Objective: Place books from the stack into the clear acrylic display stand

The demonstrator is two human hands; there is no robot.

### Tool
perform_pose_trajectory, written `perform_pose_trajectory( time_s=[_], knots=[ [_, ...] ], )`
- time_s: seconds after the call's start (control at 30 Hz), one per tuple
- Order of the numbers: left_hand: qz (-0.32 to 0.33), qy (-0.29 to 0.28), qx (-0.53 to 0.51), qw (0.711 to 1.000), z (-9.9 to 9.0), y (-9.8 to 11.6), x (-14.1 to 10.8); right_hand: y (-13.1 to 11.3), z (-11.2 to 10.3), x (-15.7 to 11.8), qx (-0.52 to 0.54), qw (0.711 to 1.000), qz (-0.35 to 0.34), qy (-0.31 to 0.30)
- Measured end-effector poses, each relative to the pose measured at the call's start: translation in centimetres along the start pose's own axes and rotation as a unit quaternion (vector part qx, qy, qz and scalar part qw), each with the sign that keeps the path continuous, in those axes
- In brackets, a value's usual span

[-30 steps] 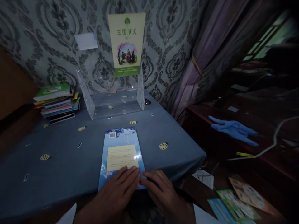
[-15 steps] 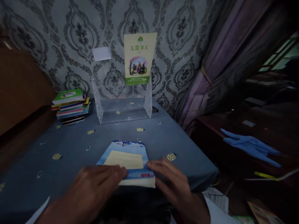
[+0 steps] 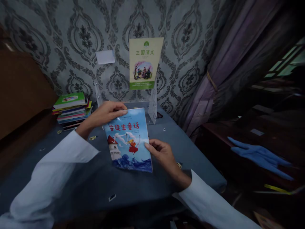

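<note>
A blue book [image 3: 130, 143] with red title characters and a castle picture is held up over the table, its front cover facing me. My left hand [image 3: 107, 113] grips its top edge near the left corner. On its right edge, the thumb of my right hand [image 3: 162, 154] presses the cover, with the fingers behind. Beyond the book stands a clear acrylic rack [image 3: 153, 108], partly hidden by it. A green and cream book [image 3: 143, 71] stands upright at the rack's right side, and a white card [image 3: 105, 57] is at its upper left.
On the blue-covered table [image 3: 88, 187], a stack of books [image 3: 71, 109] lies at the back left. Dark glasses [image 3: 159, 115] rest behind the rack's right side. A blue glove [image 3: 260, 156] lies on a dark red surface at the right, near a purple curtain [image 3: 202, 95].
The blue book has been lifted and turned from its back cover to its front. My left hand moved up to its top edge, and my right hand moved up and now holds its side.
</note>
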State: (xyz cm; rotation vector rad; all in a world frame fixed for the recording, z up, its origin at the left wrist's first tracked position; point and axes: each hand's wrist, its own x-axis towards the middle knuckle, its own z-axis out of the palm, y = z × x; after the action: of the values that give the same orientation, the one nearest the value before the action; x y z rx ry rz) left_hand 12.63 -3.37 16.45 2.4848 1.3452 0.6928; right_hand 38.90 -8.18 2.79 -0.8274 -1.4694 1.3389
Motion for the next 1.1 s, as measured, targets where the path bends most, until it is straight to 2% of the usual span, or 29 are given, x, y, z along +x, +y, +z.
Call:
perform_pose_trajectory(
  time_s=[0.07, 0.13, 0.2, 0.27, 0.37, 0.47, 0.67, 0.87, 1.1],
  knots=[
    [-0.027, 0.008, 0.048, 0.998, 2.3, -2.5, 0.6, 1.9, -0.5, 0.8, -0.031, 0.999, 0.006, 0.010],
    [-0.079, 0.037, 0.130, 0.988, 5.1, -4.2, -0.3, 3.9, -1.1, 1.1, -0.117, 0.993, -0.013, 0.029],
    [-0.107, 0.035, 0.179, 0.977, 7.8, -5.4, -2.2, 5.3, -1.7, 0.9, -0.218, 0.975, -0.044, 0.020],
    [-0.113, 0.030, 0.185, 0.976, 10.0, -6.0, -4.4, 5.9, -2.1, 0.6, -0.290, 0.954, -0.071, -0.016],
    [-0.115, 0.043, 0.181, 0.976, 11.9, -6.7, -7.2, 5.9, -2.2, 0.4, -0.338, 0.934, -0.102, -0.057],
    [-0.120, 0.048, 0.174, 0.976, 12.9, -7.4, -8.7, 6.0, -2.2, 0.7, -0.346, 0.926, -0.127, -0.078],
    [-0.114, 0.063, 0.187, 0.974, 14.0, -8.1, -9.5, 7.8, -2.5, 2.2, -0.371, 0.912, -0.156, -0.084],
    [-0.095, 0.078, 0.204, 0.971, 14.4, -8.5, -9.7, 9.3, -2.7, 5.4, -0.404, 0.892, -0.178, -0.094],
    [-0.096, 0.056, 0.175, 0.978, 14.1, -8.7, -9.0, 10.5, -2.0, 9.0, -0.400, 0.896, -0.175, -0.079]
  ],
)
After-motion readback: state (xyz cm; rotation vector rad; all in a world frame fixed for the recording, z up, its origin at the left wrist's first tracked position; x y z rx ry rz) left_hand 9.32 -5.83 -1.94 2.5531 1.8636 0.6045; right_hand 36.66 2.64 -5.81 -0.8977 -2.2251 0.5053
